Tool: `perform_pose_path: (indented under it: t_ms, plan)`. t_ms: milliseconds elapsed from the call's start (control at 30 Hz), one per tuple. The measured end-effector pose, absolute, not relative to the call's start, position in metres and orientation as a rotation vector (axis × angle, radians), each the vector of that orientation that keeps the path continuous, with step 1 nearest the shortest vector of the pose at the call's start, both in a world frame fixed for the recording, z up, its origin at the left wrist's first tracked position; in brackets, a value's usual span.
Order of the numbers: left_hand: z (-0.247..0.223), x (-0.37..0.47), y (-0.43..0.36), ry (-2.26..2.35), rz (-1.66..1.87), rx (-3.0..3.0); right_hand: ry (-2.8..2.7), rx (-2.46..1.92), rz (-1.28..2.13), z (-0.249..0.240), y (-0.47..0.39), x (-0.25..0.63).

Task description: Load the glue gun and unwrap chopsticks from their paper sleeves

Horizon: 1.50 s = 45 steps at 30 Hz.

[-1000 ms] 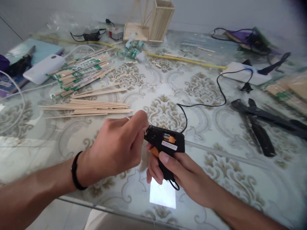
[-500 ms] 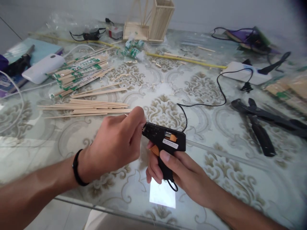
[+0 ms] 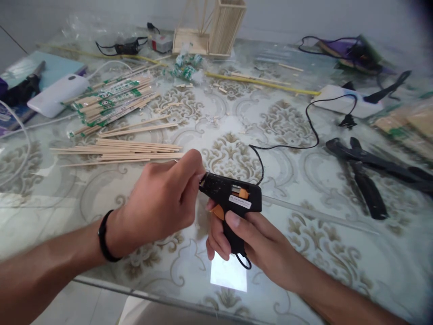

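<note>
A black glue gun (image 3: 233,198) with orange trigger lies in the grip of my right hand (image 3: 246,234), its nozzle pointing left. A clear glue stick (image 3: 304,212) sticks out of its back end. My left hand (image 3: 162,198), with a black band at the wrist, is closed in a pinch right at the nozzle tip. What its fingers hold there is hidden. Just beyond my left hand, loose wooden sticks (image 3: 135,149) lie on the patterned table (image 3: 189,280).
Wrapped stick bundles (image 3: 111,101) and a white power bank (image 3: 59,95) lie at the left. A wooden stick structure (image 3: 225,29) stands at the back. To the right are black pliers (image 3: 372,180) and a white power strip (image 3: 345,100), with a black cord (image 3: 314,131) near it.
My left hand has shifted very slightly left, and the view has moved a little. My right hand keeps its grip on the glue gun.
</note>
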<state>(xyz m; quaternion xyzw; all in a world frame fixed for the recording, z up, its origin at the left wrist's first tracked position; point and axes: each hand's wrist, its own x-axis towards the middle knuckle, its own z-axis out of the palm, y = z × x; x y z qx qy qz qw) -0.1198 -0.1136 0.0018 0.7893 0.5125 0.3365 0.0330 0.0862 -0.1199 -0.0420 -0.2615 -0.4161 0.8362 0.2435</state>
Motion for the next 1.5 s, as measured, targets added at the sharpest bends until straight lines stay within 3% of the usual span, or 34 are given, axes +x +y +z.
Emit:
perform_pose_path:
  t_ms: [1500]
  plan:
    - [0.005, -0.135, -0.104, 1.448, 1.071, 2.335, -1.272, -0.685, 2.178, -0.042, -0.109, 0.099]
